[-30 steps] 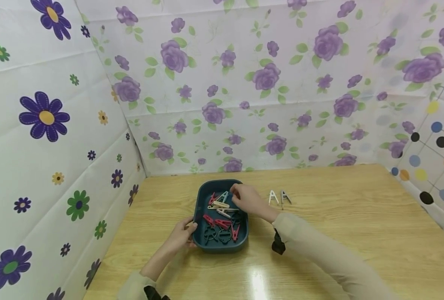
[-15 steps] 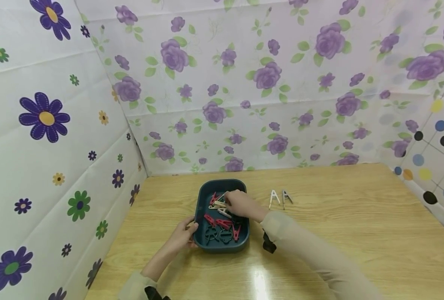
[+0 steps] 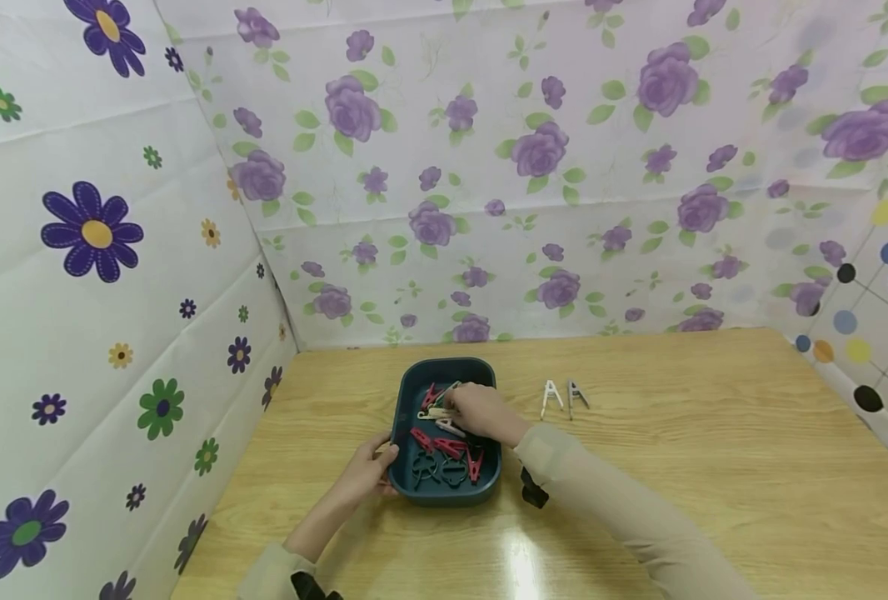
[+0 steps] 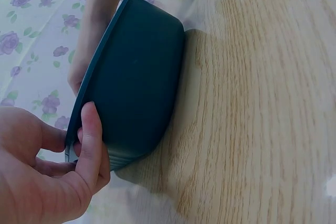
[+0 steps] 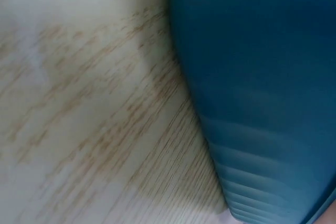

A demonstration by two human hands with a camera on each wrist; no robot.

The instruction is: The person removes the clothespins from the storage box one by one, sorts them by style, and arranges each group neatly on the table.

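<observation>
A dark teal plastic bin (image 3: 444,501) stands on the table, its outer wall (image 4: 136,72) filling much of the left wrist view. My left hand (image 3: 366,468) grips its left rim, thumb and fingers pinching the edge. My right hand (image 3: 484,410) reaches over the right rim, fingers down among the clips; I cannot tell whether they hold one. Near those fingertips lie a cream clothespin (image 3: 436,413) and a white clip (image 3: 450,427). Red clips (image 3: 450,447) and dark green rounded clips (image 3: 425,467) lie toward the front of the bin. The right wrist view shows mostly the bin's side (image 5: 252,77).
Right of the bin, a white clothespin (image 3: 552,398) and a grey clothespin (image 3: 577,395) lie side by side on the wooden table (image 3: 684,433). Flowered cloth (image 3: 414,167) hangs behind the table, with more patterned cloth at both sides.
My right hand has moved left and lower into the bin, from near its right rim to the clips. My left hand keeps its grip, and the two clothespins on the table stay put.
</observation>
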